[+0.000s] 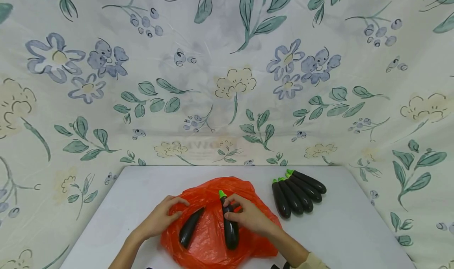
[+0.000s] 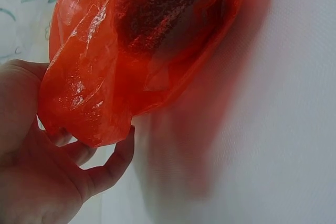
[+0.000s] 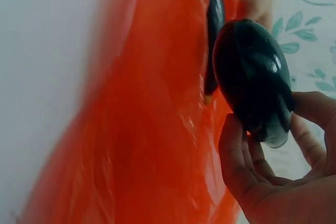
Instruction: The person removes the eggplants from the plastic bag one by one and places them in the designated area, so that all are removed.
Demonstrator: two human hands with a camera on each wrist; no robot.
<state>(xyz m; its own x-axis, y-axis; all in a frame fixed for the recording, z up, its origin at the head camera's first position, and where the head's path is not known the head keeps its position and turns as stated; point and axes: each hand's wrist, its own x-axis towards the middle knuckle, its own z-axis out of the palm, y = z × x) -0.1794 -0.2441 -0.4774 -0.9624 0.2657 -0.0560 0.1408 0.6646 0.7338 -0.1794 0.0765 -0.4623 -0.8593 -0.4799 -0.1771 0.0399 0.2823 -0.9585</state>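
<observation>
A red plastic bag (image 1: 209,237) lies spread on the table with its mouth facing me. My left hand (image 1: 161,217) holds the bag's left edge; in the left wrist view the thin plastic sits between its thumb and curled fingers (image 2: 123,153). One dark eggplant (image 1: 191,226) lies in the bag's mouth, close to that hand. My right hand (image 1: 250,215) grips a second eggplant (image 1: 231,231) near its upper part, over the bag, its green cap (image 1: 222,194) pointing away from me. The right wrist view shows this eggplant's rounded end (image 3: 252,66) near the camera.
Several more eggplants (image 1: 296,194) lie side by side at the back right of the white table (image 1: 351,229). Dark objects, partly cut off, show at the bottom edge near my right forearm. A flower-patterned cloth (image 1: 227,83) hangs behind the table.
</observation>
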